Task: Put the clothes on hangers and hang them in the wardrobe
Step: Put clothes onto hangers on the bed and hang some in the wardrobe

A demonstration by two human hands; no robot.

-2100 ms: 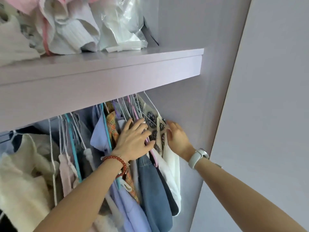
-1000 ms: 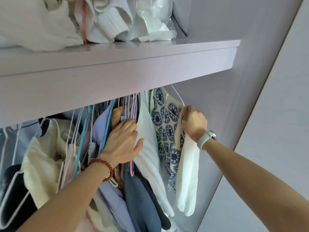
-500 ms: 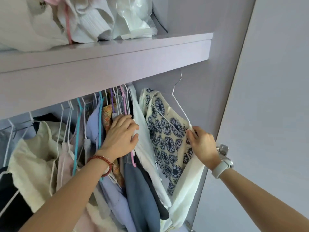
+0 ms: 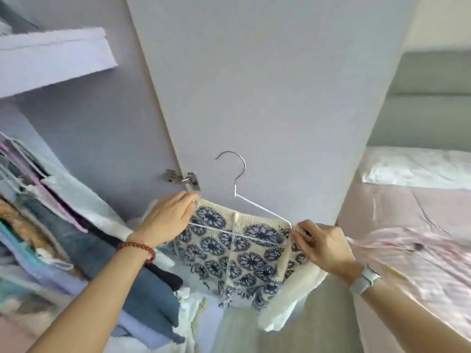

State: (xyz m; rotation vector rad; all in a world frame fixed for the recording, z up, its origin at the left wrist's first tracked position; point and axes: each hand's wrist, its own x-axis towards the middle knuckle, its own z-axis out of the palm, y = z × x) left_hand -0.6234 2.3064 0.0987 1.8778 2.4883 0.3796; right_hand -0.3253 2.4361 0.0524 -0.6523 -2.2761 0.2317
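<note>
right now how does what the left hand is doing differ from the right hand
The left hand lies over the far shoulder of the floral knit top, fingers curled on the fabric; the right hand pinches the near corner of the white wire hanger. The left wrist wears a red bead bracelet; the right wears a white watch. Both hold the same garment up off the rail.

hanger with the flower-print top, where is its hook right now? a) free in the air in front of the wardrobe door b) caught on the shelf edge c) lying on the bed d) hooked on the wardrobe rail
a: the hanger's hook stands free in front of the wardrobe door, touching nothing, while the left hand and right hand grip the two ends of the hanger carrying the flower-print top.
</note>
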